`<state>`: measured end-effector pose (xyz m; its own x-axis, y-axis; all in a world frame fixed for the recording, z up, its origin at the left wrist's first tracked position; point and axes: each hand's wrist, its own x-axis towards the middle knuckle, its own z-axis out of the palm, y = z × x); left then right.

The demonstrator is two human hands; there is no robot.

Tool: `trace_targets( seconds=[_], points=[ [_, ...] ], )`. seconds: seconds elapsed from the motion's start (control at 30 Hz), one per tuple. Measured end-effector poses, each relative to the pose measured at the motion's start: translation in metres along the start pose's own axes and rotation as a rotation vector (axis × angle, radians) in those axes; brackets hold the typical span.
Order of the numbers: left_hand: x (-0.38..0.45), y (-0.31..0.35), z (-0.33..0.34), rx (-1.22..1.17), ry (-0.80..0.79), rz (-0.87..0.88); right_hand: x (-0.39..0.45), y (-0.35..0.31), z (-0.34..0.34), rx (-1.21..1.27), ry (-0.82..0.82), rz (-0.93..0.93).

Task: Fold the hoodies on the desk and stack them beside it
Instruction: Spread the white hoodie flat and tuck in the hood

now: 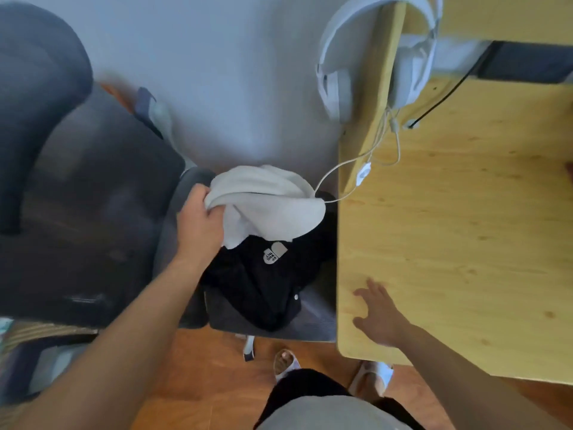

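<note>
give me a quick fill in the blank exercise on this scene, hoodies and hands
1. The left hand grips the ____ hoodie.
2. That hoodie lies on top of a ____ hoodie on the chair seat.
3. The right hand, its fingers spread, is over the wooden ____.
4. White ____ hang at the desk edge.

Missing words: white; black; desk; headphones
</note>
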<state>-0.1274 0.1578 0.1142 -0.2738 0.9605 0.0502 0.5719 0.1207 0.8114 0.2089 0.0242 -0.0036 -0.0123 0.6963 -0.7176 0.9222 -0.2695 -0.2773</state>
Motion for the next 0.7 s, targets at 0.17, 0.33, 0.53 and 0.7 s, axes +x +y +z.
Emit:
trace_targets(
  seconds=[0.17,0.33,0.53,0.7],
  points=[
    [-0.007,0.085,-0.07,-0.005,0.098,0.131,-0.011,-0.009,-0.019,0.098,-0.065,0.023],
    [-0.025,0.195,-0.103,-0.147,0.295,0.228,-0.062,-0.013,-0.09,0.396,-0.015,-0.062],
    [-0.048,0.335,-0.104,-0.412,0.402,0.348,-0.167,-0.017,-0.212,0.543,0.245,-0.483],
    [-0.105,0.462,-0.094,-0.6,0.394,0.446,-0.26,0.019,-0.303,0.606,0.402,-0.701]
  ],
)
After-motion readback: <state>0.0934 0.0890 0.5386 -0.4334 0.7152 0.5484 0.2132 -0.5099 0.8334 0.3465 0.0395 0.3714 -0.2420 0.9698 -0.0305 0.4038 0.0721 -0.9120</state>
